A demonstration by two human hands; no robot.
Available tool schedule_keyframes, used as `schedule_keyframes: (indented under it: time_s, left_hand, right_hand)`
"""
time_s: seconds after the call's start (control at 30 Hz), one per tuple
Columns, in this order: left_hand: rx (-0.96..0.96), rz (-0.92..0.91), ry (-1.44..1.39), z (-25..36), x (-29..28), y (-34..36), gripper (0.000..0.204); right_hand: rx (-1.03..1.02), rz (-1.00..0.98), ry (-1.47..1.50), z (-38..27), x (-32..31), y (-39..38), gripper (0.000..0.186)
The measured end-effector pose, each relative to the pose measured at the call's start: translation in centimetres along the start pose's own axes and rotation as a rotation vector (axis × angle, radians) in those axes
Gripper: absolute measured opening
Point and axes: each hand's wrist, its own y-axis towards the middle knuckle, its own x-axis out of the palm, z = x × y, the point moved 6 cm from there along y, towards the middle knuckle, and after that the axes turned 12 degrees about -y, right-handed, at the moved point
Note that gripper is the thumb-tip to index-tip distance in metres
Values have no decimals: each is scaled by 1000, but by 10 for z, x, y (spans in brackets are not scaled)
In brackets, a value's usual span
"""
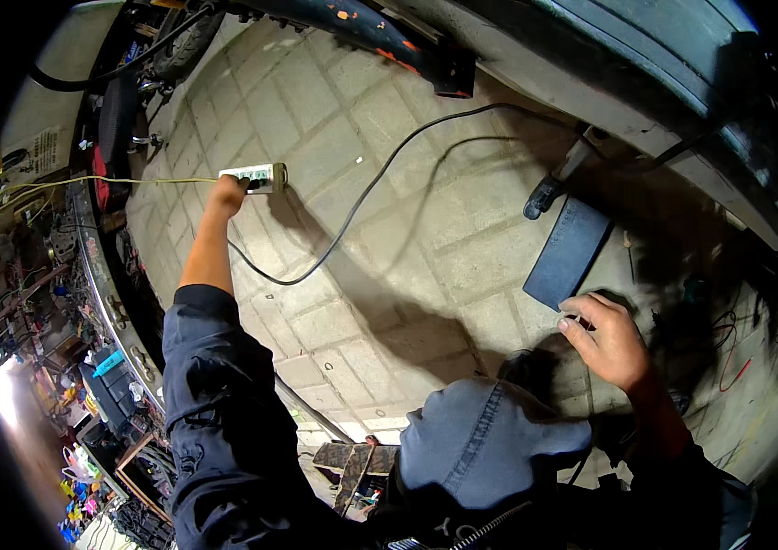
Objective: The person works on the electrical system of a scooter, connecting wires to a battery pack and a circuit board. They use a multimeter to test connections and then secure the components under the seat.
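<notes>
My left arm reaches far out to a white power strip (pixel 259 176) at the left. My left hand (pixel 228 194) is closed at its near side, with a black plug (pixel 248 184) at the fingertips. A black cord (pixel 343 229) comes out beneath the wrist and curves across to the right. At the right, my right hand (pixel 605 339) is bent, thumb and forefinger brought together; whatever they hold is too small to make out. Just beyond these fingertips lies a dark blue flat rectangular slab (pixel 569 254) on the paving.
A metal bar with a black end (pixel 545 196) stands beside the slab. Overhead right runs a large grey-blue panel (pixel 627 82); a chipped black tube (pixel 361 32) crosses the top. Yellow wire (pixel 114 180) leads left toward piled clutter (pixel 68 339). Grey-blue cloth (pixel 490 440) fills the near middle.
</notes>
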Motion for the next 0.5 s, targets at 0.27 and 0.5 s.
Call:
schedule_keyframes:
  time_s: [0.27,0.5]
  left_hand:
    - [-84,172,107,61,-16,-30,36]
    - [114,145,392,-48,24,17,28]
  right_hand:
    - [7,-7,-29,-12,0,1,23]
    - [-80,18,-86,-12,10,3,24]
